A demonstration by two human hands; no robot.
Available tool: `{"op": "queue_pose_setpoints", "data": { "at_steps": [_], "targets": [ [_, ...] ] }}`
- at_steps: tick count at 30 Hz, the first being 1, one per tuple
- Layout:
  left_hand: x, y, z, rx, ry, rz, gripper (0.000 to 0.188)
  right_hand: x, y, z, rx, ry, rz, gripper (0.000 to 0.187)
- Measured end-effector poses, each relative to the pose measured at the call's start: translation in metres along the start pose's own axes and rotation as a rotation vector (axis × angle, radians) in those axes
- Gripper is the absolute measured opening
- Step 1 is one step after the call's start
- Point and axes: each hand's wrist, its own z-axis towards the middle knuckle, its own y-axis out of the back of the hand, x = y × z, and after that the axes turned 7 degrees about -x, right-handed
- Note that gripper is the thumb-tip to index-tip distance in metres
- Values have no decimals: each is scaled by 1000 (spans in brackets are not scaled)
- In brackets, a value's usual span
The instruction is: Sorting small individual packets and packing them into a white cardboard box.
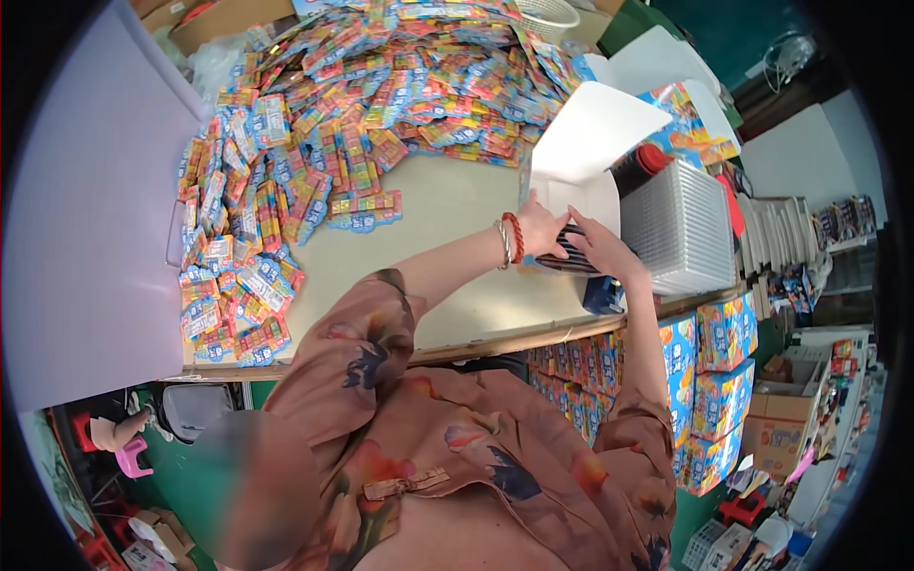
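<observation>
In front of me on the right side of the table stands a white box [576,195] with its lid [595,124] raised. My left hand [539,231], with a red bead bracelet and a silver bangle, is at the near end of this box, fingers spread. Beside it, my right hand [606,249] reaches in from the right with its fingers stretched out. The fingertips of both hands nearly meet over a dark striped piece [566,253], whose kind I cannot make out. Neither hand visibly grips anything.
Colourful flat packets [381,86] form a large heap across the far and left table [457,285]. Clear stacked plastic trays [678,228] and a red-capped dark container [647,164] stand right of the box. Below the table's edge are printed boxes [719,381]. A pale partition [95,190] stands left.
</observation>
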Motion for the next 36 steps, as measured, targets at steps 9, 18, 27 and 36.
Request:
{"op": "queue_pose_setpoints", "data": {
  "at_steps": [9, 18, 27, 36],
  "targets": [
    [22, 9, -84, -829, 4, -426, 23, 109, -6, 60, -535, 187, 630, 27],
    [137, -45, -257, -1028, 869, -689, 25, 172, -157, 199, -296, -128, 1232, 35],
    [199, -43, -226, -950, 1089, -371, 64, 218, -175, 247, -570, 24, 201, 90],
    [203, -57, -207, -1140, 1036, -845, 44, 237, -179, 244, -126, 59, 987, 59]
  ]
}}
